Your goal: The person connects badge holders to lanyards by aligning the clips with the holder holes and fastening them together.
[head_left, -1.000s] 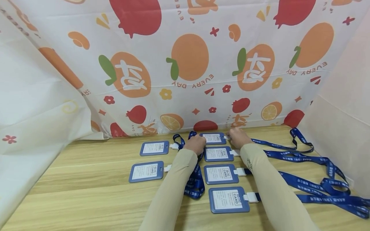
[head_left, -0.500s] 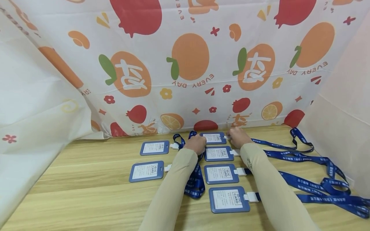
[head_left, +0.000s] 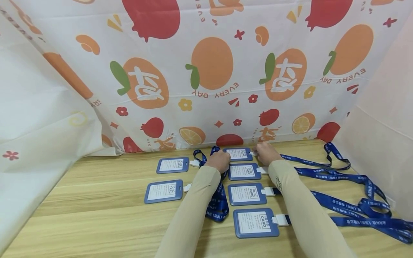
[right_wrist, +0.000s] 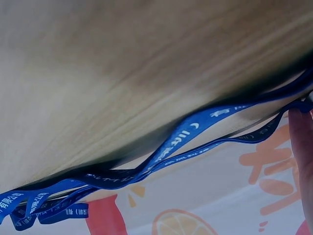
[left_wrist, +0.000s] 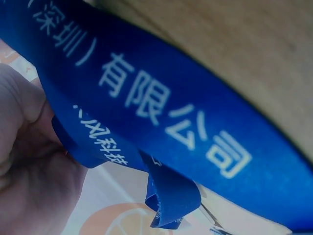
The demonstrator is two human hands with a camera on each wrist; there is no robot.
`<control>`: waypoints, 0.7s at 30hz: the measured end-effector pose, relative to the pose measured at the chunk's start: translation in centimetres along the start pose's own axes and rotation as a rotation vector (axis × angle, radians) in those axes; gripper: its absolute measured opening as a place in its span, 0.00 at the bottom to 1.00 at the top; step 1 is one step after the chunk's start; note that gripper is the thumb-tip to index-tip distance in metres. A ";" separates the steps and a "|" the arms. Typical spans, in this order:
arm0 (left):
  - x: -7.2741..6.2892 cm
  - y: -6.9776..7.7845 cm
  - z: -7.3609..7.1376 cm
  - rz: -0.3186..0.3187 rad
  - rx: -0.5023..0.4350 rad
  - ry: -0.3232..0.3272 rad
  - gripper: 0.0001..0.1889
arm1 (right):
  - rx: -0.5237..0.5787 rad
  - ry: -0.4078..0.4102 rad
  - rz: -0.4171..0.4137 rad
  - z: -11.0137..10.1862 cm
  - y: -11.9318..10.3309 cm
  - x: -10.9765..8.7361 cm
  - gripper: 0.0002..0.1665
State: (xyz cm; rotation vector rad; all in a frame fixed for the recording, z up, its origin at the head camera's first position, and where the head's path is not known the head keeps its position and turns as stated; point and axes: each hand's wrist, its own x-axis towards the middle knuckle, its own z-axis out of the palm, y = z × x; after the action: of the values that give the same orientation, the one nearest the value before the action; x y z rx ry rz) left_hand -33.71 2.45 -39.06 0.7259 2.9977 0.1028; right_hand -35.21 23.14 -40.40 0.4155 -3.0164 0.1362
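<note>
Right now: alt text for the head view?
Left hand and right hand, bare, beige-sleeved, flank the farthest of four rectangular blue-framed ID card holders on a wood-grain table. Two matching holders lie left; printed blue fabric lanyards trail right and bunch between.

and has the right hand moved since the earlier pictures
No: in the head view, the right hand shows no visible shift either way against the patterned backdrop.

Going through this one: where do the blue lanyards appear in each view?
Head: blue lanyards lie bunched between the two columns of card holders and trail to the far right.
Left wrist: a wide printed band crosses diagonally, upper left to lower right.
Right wrist: narrow straps run from the right edge to lower left.
Shared landmark: the fruit-print cloth, filling the head view's top and showing low in both wrist views.
</note>
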 end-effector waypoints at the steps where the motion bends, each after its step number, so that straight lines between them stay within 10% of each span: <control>1: 0.0 0.0 0.0 -0.001 -0.001 -0.003 0.12 | -0.001 0.000 -0.001 0.0 0.0 0.0 0.20; 21: 0.2 -0.5 -0.4 0.005 -0.121 -0.085 0.12 | 0.015 0.018 -0.006 0.0 0.0 0.1 0.17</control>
State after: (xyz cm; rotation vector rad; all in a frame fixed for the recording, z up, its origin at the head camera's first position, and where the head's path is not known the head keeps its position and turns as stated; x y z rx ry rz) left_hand -34.10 2.11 -38.66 0.7063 2.8803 0.2450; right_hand -35.35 23.15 -40.40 0.4231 -2.9979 0.1620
